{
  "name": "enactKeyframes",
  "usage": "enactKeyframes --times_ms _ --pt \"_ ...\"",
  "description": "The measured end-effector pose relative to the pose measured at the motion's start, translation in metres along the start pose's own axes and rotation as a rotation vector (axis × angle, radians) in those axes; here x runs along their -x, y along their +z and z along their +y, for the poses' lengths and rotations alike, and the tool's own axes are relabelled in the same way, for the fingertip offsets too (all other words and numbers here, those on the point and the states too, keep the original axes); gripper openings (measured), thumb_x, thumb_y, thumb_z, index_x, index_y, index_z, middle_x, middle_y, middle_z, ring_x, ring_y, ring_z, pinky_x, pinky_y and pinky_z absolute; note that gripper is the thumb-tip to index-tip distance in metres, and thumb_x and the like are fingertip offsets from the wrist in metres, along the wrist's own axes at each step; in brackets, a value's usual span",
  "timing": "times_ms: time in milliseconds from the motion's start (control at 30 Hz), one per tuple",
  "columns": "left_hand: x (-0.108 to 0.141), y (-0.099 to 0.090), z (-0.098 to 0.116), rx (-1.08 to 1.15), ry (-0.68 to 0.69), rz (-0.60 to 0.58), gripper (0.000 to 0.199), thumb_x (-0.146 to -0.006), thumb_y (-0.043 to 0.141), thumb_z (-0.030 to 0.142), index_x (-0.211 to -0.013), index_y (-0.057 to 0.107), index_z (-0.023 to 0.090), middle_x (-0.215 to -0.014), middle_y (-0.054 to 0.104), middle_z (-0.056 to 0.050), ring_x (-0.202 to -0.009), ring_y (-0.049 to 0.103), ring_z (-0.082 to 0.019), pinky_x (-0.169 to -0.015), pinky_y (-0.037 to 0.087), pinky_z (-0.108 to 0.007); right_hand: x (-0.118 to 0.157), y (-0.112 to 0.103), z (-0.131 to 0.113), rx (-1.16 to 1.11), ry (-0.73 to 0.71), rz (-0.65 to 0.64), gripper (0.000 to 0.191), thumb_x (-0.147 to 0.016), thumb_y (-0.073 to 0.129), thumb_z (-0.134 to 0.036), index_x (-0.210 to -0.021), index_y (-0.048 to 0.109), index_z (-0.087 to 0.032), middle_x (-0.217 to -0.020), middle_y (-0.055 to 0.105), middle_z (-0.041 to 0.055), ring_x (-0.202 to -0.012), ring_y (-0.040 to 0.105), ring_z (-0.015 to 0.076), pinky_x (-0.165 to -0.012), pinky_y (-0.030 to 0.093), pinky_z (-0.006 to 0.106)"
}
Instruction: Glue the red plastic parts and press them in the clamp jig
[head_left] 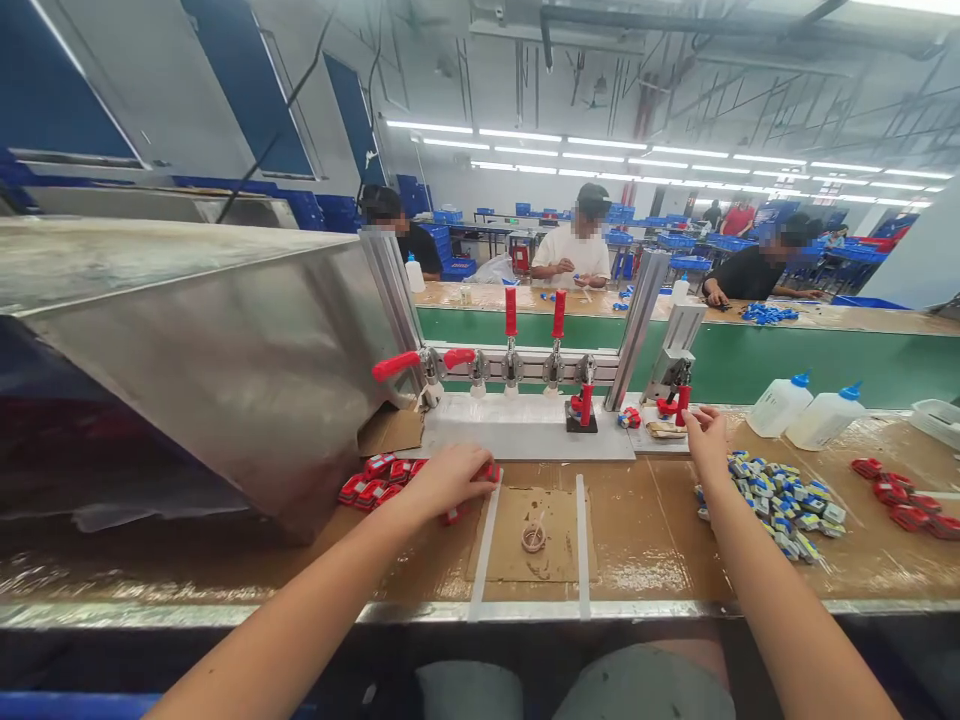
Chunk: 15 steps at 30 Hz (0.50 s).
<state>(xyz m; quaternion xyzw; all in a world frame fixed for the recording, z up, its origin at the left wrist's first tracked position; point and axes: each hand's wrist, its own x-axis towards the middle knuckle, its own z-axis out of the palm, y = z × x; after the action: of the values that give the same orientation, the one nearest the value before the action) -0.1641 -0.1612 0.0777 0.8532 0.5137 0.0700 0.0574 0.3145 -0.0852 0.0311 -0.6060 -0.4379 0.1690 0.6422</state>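
Rows of ceiling lights (pixel 570 145) hang over a workroom, and a bench (pixel 645 560) covered in brown sheeting crosses my view. My left hand (pixel 454 472) is over the right end of the red parts (pixel 371 490), one red part (pixel 492 472) at its fingertips; I can't tell whether the fingers are clamped on it or only touching. My right hand (pixel 707 437) has its fingers at the red handle (pixel 682 406), just beside the pile of blue-and-white parts (pixel 780 500); whether they close around it I can't tell. I'd work the handle by its red sleeve, clear of the metal linkage, smoothly, and pick up a single part without scattering its neighbours.
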Motion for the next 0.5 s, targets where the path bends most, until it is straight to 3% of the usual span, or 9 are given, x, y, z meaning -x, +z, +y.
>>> enactKeyframes --times_ms 100,267,500 --pt "-0.002 0.000 0.007 0.119 -0.012 0.019 0.029 -0.089 0.069 0.041 -0.111 0.069 0.022 -0.104 0.073 -0.006 -0.098 0.066 -0.027 -0.081 0.046 -0.033 -0.004 0.003 0.011 -0.025 0.076 -0.047 0.068 -0.064 0.074 -0.059 -0.112 0.045 -0.022 -0.100 0.065 0.0068 -0.086 0.063 0.0235 -0.081 0.050 0.040" --pt "-0.003 0.001 0.012 0.187 -0.003 0.023 0.030 -0.088 0.070 0.038 -0.114 0.068 0.022 -0.111 0.071 -0.007 -0.103 0.065 -0.027 -0.086 0.048 -0.034 0.002 -0.005 0.017 -0.016 0.040 -0.013 0.067 -0.069 0.074 -0.055 -0.120 0.049 -0.020 -0.112 0.064 0.0092 -0.098 0.063 0.0241 -0.090 0.048 0.042" --pt "0.001 0.013 0.019 0.243 0.021 0.018 0.025 -0.088 0.069 0.033 -0.111 0.071 0.023 -0.113 0.067 -0.007 -0.103 0.066 -0.025 -0.090 0.051 -0.033 0.024 -0.011 -0.004 -0.039 -0.118 0.191 0.052 -0.077 0.067 -0.044 -0.120 0.051 -0.020 -0.120 0.061 0.0102 -0.108 0.061 0.0237 -0.096 0.049 0.043"
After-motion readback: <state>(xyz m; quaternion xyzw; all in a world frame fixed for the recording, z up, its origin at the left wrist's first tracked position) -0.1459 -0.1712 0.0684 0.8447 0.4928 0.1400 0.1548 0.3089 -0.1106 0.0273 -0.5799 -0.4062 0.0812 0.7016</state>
